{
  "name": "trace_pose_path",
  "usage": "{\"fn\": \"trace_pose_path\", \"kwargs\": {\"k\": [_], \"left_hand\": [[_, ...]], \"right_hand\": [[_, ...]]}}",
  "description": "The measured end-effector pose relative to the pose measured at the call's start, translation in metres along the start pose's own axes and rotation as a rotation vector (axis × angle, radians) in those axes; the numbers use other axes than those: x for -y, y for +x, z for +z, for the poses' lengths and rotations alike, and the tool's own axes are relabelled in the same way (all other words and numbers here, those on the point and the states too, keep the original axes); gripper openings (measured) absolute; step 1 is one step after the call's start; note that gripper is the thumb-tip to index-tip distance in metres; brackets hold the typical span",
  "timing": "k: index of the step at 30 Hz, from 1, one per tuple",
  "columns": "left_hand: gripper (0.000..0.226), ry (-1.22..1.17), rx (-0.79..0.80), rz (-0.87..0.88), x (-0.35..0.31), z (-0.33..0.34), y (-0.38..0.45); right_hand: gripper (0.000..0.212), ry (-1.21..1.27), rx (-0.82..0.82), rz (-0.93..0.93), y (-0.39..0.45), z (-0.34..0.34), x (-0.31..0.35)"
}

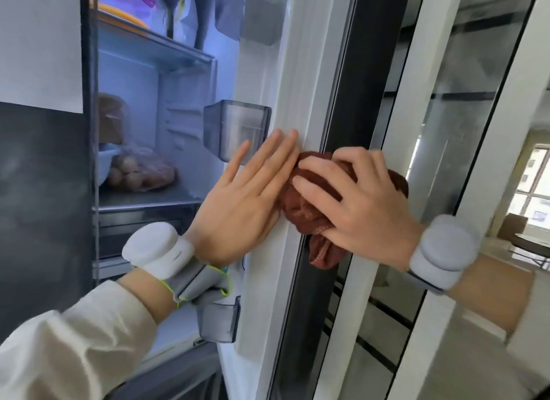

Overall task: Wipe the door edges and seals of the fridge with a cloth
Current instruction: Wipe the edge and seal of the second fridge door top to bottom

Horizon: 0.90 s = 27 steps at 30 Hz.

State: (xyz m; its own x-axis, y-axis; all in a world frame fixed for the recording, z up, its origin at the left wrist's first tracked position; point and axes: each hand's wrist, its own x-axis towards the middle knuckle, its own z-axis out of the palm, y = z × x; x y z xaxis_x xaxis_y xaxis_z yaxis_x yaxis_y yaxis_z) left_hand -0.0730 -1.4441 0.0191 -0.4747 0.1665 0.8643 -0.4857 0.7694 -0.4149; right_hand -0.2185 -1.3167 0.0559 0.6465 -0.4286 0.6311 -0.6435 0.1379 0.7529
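Right hand (pixel 354 203): fingers curled over a bunched cloth (pixel 312 206), pressing it against the white door edge (pixel 300 87) at about mid-height of the open fridge door. Left hand (pixel 247 191): flat, fingers straight and slightly spread, palm laid on the inner face of the door just beside the cloth; holds nothing, seems to steady the door. Cloth: rust-brown, woven, crumpled into a wad, loose tail hanging below the right hand over the dark strip (pixel 351 108) beside the white edge. Judgement on handling: light, soft, fully compliant; should mould into the seal's grooves under fingertip pressure, little slip risk against the rubber. Best held as now, wadded under the palm with fingers on top; the dangling tail could snag or drag and would be better tucked in. Door itself stiff but hinged, so the bracing hand is sensible. Beyond: clear door bin (pixel 238 128) above the left hand, lit fridge shelves (pixel 148 200) carrying bagged food.
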Motion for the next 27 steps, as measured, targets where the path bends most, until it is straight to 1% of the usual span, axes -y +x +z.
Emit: {"fn": "trace_pose_path", "kwargs": {"k": [2,4,8,13,17,20,23,27], "left_hand": [[0.064,0.002,0.044,0.029,-0.003,0.003,-0.013],[0.065,-0.003,0.095,0.063,-0.007,0.009,-0.026],[0.062,-0.03,0.122,0.072,-0.013,0.015,-0.045],[0.059,-0.026,0.128,0.04,-0.02,0.018,-0.051],[0.06,0.009,0.155,0.06,-0.016,0.017,-0.053],[0.057,0.017,0.156,0.064,-0.015,0.018,-0.054],[0.054,0.018,0.145,0.058,-0.015,0.019,-0.055],[0.055,0.056,0.154,0.025,-0.013,0.016,-0.062]], "right_hand": [[0.033,0.022,0.014,0.027,-0.013,0.01,0.017],[0.029,0.027,0.017,0.042,-0.024,0.017,0.033],[0.023,0.058,0.033,0.038,-0.043,0.021,0.053],[0.022,0.087,0.102,-0.074,-0.071,0.025,0.075],[0.022,0.116,0.073,-0.15,-0.065,0.022,0.06],[0.03,0.061,0.011,-0.056,-0.044,0.017,0.034],[0.037,0.05,-0.005,0.026,-0.027,0.014,0.022],[0.033,0.063,-0.021,0.082,-0.029,0.02,0.044]]}}
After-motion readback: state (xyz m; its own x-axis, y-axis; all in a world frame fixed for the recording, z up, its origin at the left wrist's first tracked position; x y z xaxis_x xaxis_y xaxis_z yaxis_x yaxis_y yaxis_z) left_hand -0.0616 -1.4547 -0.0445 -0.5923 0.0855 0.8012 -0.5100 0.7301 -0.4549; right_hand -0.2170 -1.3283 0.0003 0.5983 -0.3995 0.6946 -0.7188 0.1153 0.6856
